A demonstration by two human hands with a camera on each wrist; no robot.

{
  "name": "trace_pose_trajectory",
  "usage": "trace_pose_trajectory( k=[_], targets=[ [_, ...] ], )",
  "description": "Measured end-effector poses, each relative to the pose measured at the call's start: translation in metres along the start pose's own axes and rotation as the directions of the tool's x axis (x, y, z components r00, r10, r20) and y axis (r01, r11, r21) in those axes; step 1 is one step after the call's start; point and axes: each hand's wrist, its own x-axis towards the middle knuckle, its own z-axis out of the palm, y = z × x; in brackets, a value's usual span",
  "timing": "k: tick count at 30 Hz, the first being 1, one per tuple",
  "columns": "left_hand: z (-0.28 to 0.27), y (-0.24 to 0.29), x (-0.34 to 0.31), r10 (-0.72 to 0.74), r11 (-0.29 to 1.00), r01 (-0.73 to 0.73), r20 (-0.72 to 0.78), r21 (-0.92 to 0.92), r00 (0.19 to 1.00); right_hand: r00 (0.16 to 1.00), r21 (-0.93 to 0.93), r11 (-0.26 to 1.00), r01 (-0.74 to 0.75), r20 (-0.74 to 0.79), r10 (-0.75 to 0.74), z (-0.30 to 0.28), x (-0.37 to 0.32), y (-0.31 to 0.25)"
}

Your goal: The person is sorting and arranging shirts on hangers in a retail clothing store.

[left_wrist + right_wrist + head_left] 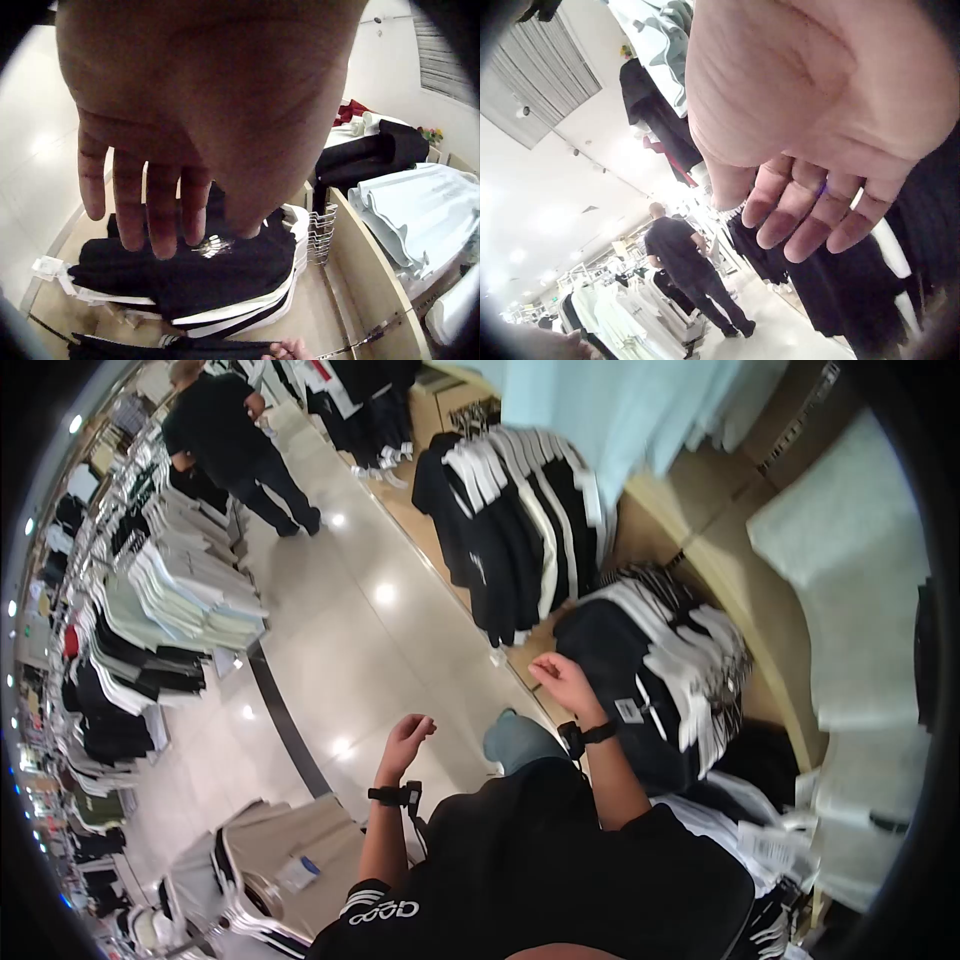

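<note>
My left hand (pixel 405 745) is held out over the aisle floor, its fingers loosely bent around nothing. Up close in the left wrist view, the same hand (pixel 202 112) hangs palm toward the camera with relaxed fingers (pixel 161 217). My right hand (pixel 565 682) is raised beside a rack of dark shirts (pixel 610 650) on hangers, overlapping their near edge. In the right wrist view that hand (pixel 825 112) is also bare, fingers slightly bent and holding nothing. Black shirts (pixel 195 274) with white ones among them hang beyond the left fingers.
Another row of black and white shirts (pixel 520 510) hangs farther along on the right. Pale blue garments (pixel 600 400) are above it. A person in dark clothes (pixel 225 440) stands up the aisle (pixel 370 610). Racks of pale shirts (pixel 180 590) line the left side; beige garments (pixel 290 850) hang lower left.
</note>
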Motion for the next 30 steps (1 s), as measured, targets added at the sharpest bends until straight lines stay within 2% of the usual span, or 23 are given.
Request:
trace_pose_trajectory(
  k=[2,4,7,9,10,12,13,14,15,17,19,20,21,23,24,25,27,29,30],
  targets=[
    [-0.011,0.056,0.059,0.058,0.996,-0.059,0.015,0.063,0.998,1.0,-0.061,0.998,0.016,0.015,-0.015,-0.003,0.057,-0.014],
    [-0.023,0.095,0.112,0.114,0.984,-0.117,0.029,0.132,0.993,0.98,-0.188,0.972,0.141,-0.116,-0.164,0.002,0.099,-0.051],
    [-0.037,0.137,0.199,0.234,0.968,-0.235,0.026,0.085,0.972,0.9,-0.393,0.888,0.24,-0.254,-0.355,0.015,0.149,-0.092],
    [-0.04,0.177,0.249,0.32,0.935,-0.326,0.063,0.137,0.945,0.898,-0.545,0.816,0.191,-0.24,-0.37,0.02,0.171,-0.102],
    [-0.044,0.192,0.277,0.351,0.919,-0.362,0.091,0.157,0.932,0.925,-0.52,0.846,0.114,-0.255,-0.282,0.024,0.177,-0.107],
    [-0.045,0.231,0.326,0.408,0.861,-0.407,0.063,0.304,0.911,0.913,-0.589,0.808,0.016,-0.32,-0.252,0.033,0.186,-0.099],
    [-0.046,0.246,0.355,0.474,0.808,-0.457,0.05,0.373,0.879,0.905,-0.635,0.772,-0.031,-0.346,-0.249,0.038,0.187,-0.098],
    [-0.046,0.266,0.381,0.631,0.66,-0.588,0.08,0.468,0.772,0.887,-0.66,0.751,-0.026,-0.362,-0.287,0.042,0.189,-0.101],
    [-0.046,0.282,0.412,0.684,0.575,-0.638,0.127,0.512,0.718,0.865,-0.684,0.729,-0.028,-0.383,-0.325,0.047,0.19,-0.103],
    [-0.042,0.313,0.465,0.785,0.369,-0.709,0.206,0.601,0.584,0.863,-0.617,0.767,-0.176,-0.471,-0.181,0.057,0.202,-0.111],
    [-0.037,0.327,0.502,0.762,0.271,-0.746,0.339,0.608,0.552,0.814,-0.613,0.728,-0.306,-0.566,-0.134,0.071,0.206,-0.117],
    [-0.035,0.325,0.524,0.778,0.244,-0.769,0.355,0.59,0.519,0.786,-0.596,0.715,-0.365,-0.609,-0.106,0.077,0.212,-0.118],
    [-0.035,0.321,0.543,0.809,0.148,-0.796,0.391,0.587,0.439,0.758,-0.577,0.7,-0.421,-0.647,-0.078,0.083,0.214,-0.116],
    [-0.04,0.326,0.569,0.802,0.087,-0.874,0.487,0.479,0.347,0.704,-0.552,0.654,-0.517,-0.709,-0.042,0.094,0.225,-0.12],
    [-0.044,0.327,0.581,0.782,0.112,-0.897,0.52,0.427,0.345,0.682,-0.546,0.623,-0.56,-0.731,-0.028,0.099,0.233,-0.122],
    [-0.048,0.329,0.592,0.771,0.071,-0.911,0.557,0.406,0.309,0.664,-0.54,0.592,-0.598,-0.748,-0.01,0.104,0.239,-0.125],
    [-0.048,0.325,0.606,0.659,0.149,-0.924,0.662,0.353,0.359,0.631,-0.479,0.592,-0.648,-0.773,0.064,0.11,0.246,-0.114],
    [-0.048,0.318,0.606,0.613,0.185,-0.918,0.689,0.351,0.387,0.598,-0.491,0.639,-0.592,-0.799,-0.06,0.116,0.24,-0.106],
    [-0.047,0.316,0.611,0.594,0.202,-0.913,0.697,0.355,0.402,0.604,-0.503,0.635,-0.587,-0.794,-0.07,0.117,0.238,-0.107]
  ],
)
